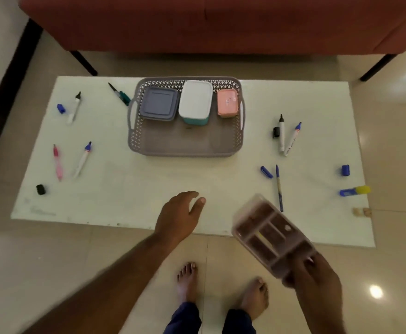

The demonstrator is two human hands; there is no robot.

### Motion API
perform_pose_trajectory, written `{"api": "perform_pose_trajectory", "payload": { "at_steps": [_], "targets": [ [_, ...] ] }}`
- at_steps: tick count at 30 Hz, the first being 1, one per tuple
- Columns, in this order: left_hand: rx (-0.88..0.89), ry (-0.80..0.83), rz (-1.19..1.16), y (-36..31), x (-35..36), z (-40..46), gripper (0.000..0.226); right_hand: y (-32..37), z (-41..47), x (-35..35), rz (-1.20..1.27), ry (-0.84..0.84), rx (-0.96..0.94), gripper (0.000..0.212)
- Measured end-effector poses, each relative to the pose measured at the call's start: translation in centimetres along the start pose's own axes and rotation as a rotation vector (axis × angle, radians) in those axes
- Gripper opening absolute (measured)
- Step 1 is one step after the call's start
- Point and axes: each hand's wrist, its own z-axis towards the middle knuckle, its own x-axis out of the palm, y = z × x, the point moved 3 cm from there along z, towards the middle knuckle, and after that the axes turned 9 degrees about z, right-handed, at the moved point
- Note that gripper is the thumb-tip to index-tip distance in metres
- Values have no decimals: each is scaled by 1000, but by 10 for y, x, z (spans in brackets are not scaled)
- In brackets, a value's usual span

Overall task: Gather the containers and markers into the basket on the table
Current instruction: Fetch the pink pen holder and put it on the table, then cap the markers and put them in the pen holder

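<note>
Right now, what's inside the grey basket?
Three lidded containers sit along the far side of the basket: a grey-blue box, a white-lidded teal box and a pink box. Their lids hide whatever they contain.

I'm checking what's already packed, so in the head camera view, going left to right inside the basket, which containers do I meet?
Inside the grey basket, along its far side: blue-grey flat container → white-lidded teal container → small pink container.

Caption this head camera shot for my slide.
Right hand carries a divided container toward the basket; markers lie scattered on the table.
</note>
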Motion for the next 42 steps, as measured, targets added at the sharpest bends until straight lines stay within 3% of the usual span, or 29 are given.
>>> {"api": "perform_pose_trajectory", "payload": {
  "at_steps": [3, 7, 10, 16, 23, 27, 30, 33, 36, 40, 42],
  "targets": [
    [-98, 5, -185, 19, -20, -9, 42, 40, 22, 53, -83, 163, -88, 37],
    [-147, 127, -278, 41, -16, -9, 58, 63, 59, 113, -200, 309, -106, 38],
    [-187, 133, -273, 53, -9, -3, 46, 76, 76, 138, -307, 352, -151, 38],
    [-223, 80, -420, 50, -13, 9, 29, 92, 91, 158, -318, 328, -237, 53],
    [-220, 60, -402, 45, -11, 15, 32, 88, 92, 159, -231, 323, -280, 58],
    [-247, 15, -465, 43, -14, 6, 28, 74, 90, 144, -165, 232, -226, 80],
    [-305, -70, -435, 43, -14, -11, 38, 59, 88, 116, -149, 84, -222, 62],
    [-225, -180, -219, 29, -18, -41, 40, 43, 92, 81, -194, -78, -233, 37],
    [-40, -162, -83, -4, -11, -69, 23, 28, 108, 60, -287, -148, -233, 33],
    [254, -68, 15, -49, 5, -78, 25, 17, 138, 62, -363, -34, -106, 51],
    [397, -93, 64, -76, 9, -68, 31, 19, 150, 65, -380, 21, -89, 45]
  ]
}}
